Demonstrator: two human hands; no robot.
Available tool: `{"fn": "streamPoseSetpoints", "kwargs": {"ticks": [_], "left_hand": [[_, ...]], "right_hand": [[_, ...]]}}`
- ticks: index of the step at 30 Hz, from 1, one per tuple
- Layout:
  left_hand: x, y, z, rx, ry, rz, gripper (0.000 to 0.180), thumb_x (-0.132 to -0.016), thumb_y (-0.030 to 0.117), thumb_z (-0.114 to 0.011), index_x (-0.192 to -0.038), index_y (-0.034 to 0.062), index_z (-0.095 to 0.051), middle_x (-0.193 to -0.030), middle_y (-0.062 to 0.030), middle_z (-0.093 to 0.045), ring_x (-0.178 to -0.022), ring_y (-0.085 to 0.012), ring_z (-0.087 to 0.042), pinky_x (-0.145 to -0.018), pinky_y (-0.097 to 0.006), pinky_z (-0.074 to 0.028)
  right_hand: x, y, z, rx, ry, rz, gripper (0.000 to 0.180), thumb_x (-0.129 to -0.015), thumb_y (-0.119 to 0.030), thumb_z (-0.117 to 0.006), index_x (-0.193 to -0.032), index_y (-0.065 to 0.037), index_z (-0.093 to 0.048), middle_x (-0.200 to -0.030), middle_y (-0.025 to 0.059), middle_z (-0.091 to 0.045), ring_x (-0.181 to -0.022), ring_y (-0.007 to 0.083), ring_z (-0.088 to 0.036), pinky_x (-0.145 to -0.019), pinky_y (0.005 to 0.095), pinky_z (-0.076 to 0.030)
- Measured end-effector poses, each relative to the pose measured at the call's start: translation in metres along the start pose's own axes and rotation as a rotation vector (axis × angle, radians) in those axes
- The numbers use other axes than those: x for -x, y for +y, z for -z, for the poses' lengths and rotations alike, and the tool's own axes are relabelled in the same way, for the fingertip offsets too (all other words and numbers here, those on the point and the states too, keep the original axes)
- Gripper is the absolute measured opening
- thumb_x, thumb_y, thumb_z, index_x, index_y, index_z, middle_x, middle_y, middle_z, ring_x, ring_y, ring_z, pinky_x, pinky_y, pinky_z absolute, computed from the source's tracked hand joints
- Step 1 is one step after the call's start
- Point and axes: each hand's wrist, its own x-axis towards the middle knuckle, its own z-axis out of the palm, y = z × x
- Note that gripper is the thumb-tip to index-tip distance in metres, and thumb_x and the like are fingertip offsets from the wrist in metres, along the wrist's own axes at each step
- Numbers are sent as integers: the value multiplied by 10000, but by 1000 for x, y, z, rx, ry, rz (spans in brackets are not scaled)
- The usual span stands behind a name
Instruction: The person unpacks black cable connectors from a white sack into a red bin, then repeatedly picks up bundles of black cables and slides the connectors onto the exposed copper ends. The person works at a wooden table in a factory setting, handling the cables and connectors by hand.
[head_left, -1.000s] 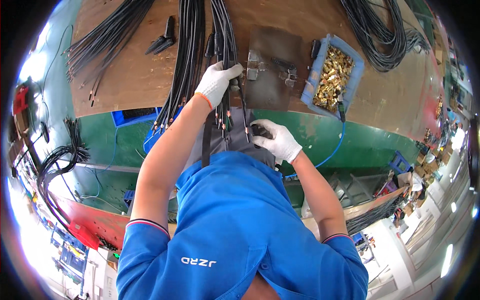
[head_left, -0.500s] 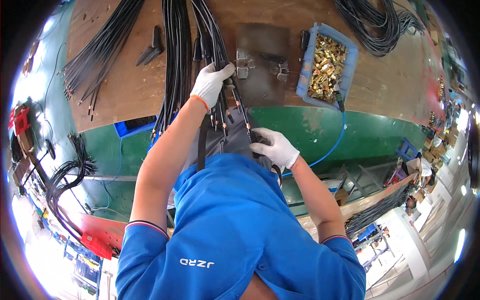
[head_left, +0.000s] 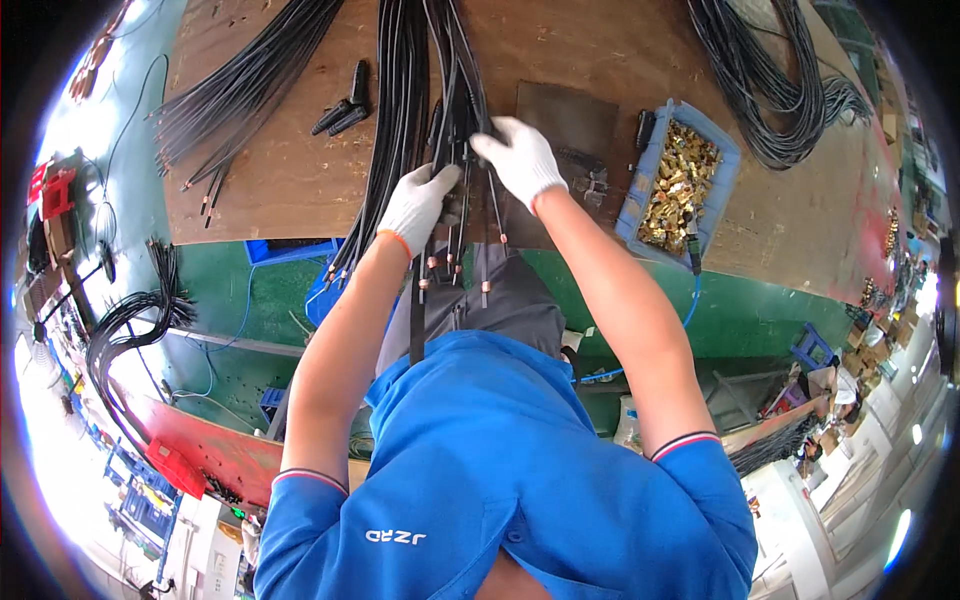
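Observation:
Both my hands wear white knit gloves and are at a bundle of black cables (head_left: 450, 60) running down over the table's near edge. Their stripped, copper-coloured ends hang above my lap. My left hand (head_left: 415, 205) is closed round several of these cables, just above their ends. To its right and a little farther off, my right hand (head_left: 520, 160) has thumb and fingers closed on a cable of the same bundle, near dark sleeves; its fingertips are partly hidden. A second bundle of black cables (head_left: 395, 130) lies close beside on the left.
A blue bin (head_left: 628, 215) of brass-coloured parts stands right of my hands, with a blue hose (head_left: 693, 300) near it. A dark plate (head_left: 565, 120) lies between. Black sleeves (head_left: 345, 112) and fanned cables (head_left: 250, 80) lie left; coiled cables (head_left: 770, 90) lie far right.
My right hand has risen from the cable end near my lap to the bundle, beside my left hand. The left hand stays on the cables. The whole view has shifted slightly.

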Motion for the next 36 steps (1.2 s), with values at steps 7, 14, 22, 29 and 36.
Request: {"fn": "streamPoseSetpoints", "kwargs": {"ticks": [7,14,22,29,36], "left_hand": [[8,1,16,87,22,17,210,-1048,300,-626,-1032,95,-673,-776,13,-652,-598,-76,-596,-504,-243,-471],[-2,-10,4,163,-25,-5,218,-1011,279,-678,-953,71,-646,-783,-15,-645,-609,-92,-597,-582,-259,-508],[3,1,11,65,-178,89,316,-1005,282,-721,-1254,90,-685,-970,41,-706,-728,-66,-656,-610,-261,-554],[-3,-12,-6,162,-163,-39,242,-1005,278,-729,-1137,79,-694,-883,19,-694,-625,-54,-560,-557,-240,-480],[5,-4,-18,110,-111,-38,193,-994,245,-726,-1046,59,-721,-849,7,-706,-660,-65,-597,-597,-248,-477]], "right_hand": [[0,-37,87,722,161,125,531,-886,-456,-735,-1329,-169,-679,-1315,143,-692,-1211,378,-641,-1041,481,-515],[22,17,121,959,-205,-37,498,-877,-411,-759,-1284,-132,-691,-1268,144,-694,-1184,370,-644,-1053,469,-507],[99,-26,82,293,-247,62,483,-877,-361,-734,-1252,-61,-693,-1174,204,-743,-1096,375,-715,-989,446,-551],[190,-21,53,-25,-443,-139,454,-861,-247,-779,-1234,-7,-680,-1138,187,-760,-1049,307,-750,-958,393,-574],[207,-23,47,-29,-397,-156,451,-863,-266,-779,-1239,-33,-691,-1117,192,-757,-1014,316,-750,-920,398,-576]]}}
